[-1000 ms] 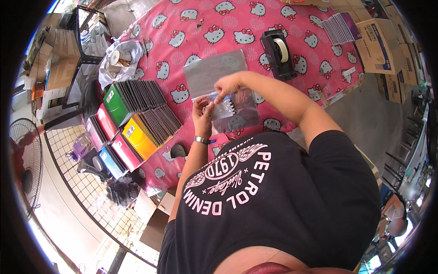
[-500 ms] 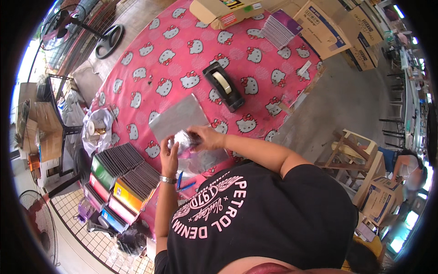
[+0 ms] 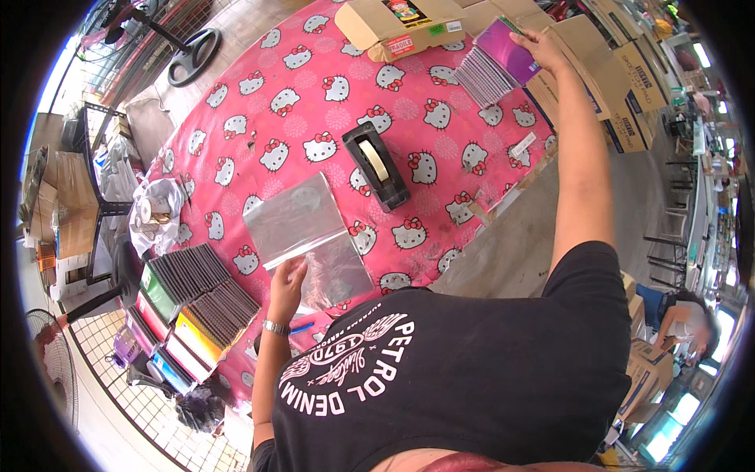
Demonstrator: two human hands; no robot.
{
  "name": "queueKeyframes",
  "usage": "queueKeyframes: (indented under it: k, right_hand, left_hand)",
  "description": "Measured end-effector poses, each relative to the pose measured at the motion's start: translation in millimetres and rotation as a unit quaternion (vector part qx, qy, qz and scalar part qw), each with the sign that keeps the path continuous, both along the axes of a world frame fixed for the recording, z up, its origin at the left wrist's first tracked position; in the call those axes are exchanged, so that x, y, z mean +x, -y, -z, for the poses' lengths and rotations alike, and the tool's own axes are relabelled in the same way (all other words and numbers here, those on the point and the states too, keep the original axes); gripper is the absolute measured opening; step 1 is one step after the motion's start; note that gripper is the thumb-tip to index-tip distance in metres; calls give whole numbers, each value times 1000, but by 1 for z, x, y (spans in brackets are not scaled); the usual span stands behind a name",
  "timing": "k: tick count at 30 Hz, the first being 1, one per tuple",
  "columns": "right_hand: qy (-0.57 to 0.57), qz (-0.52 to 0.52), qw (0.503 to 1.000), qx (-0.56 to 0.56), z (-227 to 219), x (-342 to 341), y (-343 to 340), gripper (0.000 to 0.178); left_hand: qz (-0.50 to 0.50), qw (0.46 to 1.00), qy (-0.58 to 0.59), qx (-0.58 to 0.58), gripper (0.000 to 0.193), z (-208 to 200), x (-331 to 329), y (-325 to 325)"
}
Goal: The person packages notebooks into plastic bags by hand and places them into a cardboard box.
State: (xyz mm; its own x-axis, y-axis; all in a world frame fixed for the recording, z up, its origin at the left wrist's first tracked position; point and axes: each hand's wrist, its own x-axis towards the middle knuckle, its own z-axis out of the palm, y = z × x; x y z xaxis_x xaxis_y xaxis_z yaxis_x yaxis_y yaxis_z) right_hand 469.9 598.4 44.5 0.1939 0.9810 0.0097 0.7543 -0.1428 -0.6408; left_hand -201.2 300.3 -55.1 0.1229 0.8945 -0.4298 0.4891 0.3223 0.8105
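At the far right of the table, my right hand (image 3: 543, 52) has its fingers at the edge of a purple spiral notebook (image 3: 503, 49), which lies on a stack whose grey spiral bindings (image 3: 484, 79) face left. My left hand (image 3: 289, 282) is near my body, empty, with its fingers loosely bent and apart. It rests over the lower part of the clear plastic bags (image 3: 295, 216), which lie flat on the pink table. Beyond the bags stands a black tape dispenser (image 3: 377, 167) with a roll of pale tape. A blue pen (image 3: 302, 328) lies beside my left wrist.
Several stacks of spiral notebooks (image 3: 197, 295) in different colours stand at the left. An open cardboard box (image 3: 401, 27) sits at the table's far edge, with more cartons (image 3: 637, 79) to the right. A white plastic bag (image 3: 153, 216) holds tape rolls. Another person (image 3: 680, 326) is at the right.
My right hand has swung from the middle to the notebook stack at the far right. The shiny thing both hands held has left them, uncovering the plastic bags.
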Motion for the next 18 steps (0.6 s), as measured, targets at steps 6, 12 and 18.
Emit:
queueKeyframes:
  k: [6,12,18]
  right_hand:
    - [-38,29,999,10,66,41,-12,48]
    - [222,44,974,-17,61,20,-26,45]
    - [253,-72,911,317,27,-263,-22,35]
  left_hand:
    - [-70,996,49,-37,28,-9,-14,21]
    - [-149,986,81,2,27,-51,-33,45]
    - [-312,901,75,291,17,-179,-101,48]
